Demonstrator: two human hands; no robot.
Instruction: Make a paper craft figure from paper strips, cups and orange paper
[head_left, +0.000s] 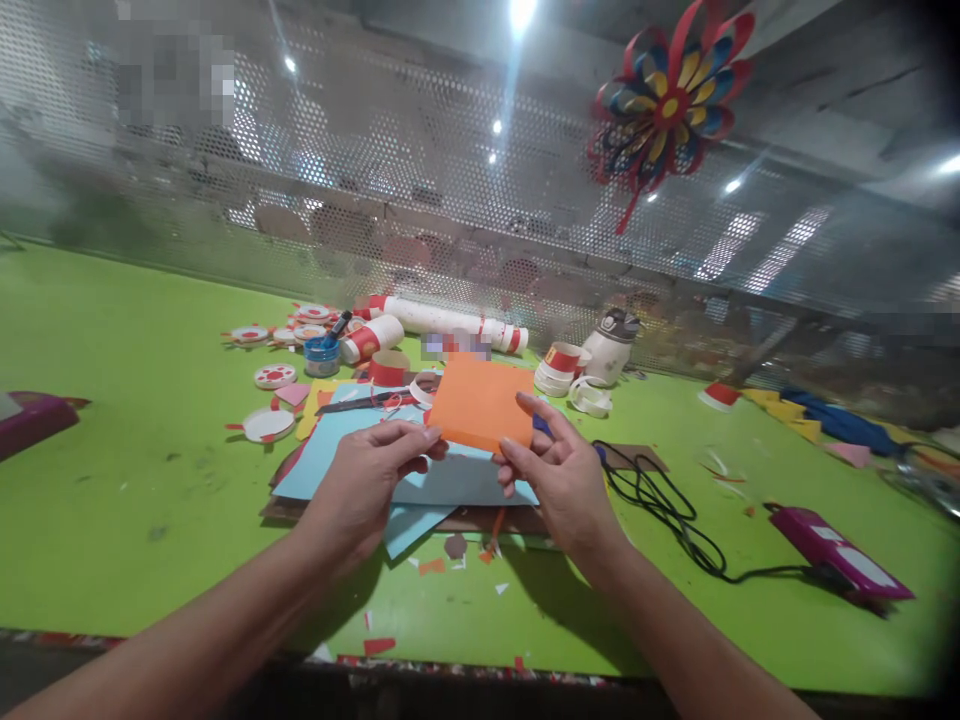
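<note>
An orange piece of paper is held up in front of me, with a fold line along its lower edge. My left hand pinches its lower left corner between thumb and fingers. At the right side, my right hand grips it, thumb near the lower edge and index finger against the right edge. Beneath the hands lies a light blue sheet on top of a stack of paper and brown card. Dark-handled scissors rest on the stack, just behind the left hand.
Paper discs, a blue paint jar and a long white tube stand toward the back. A white bottle is back right. A black cable runs to a purple tool on the green table.
</note>
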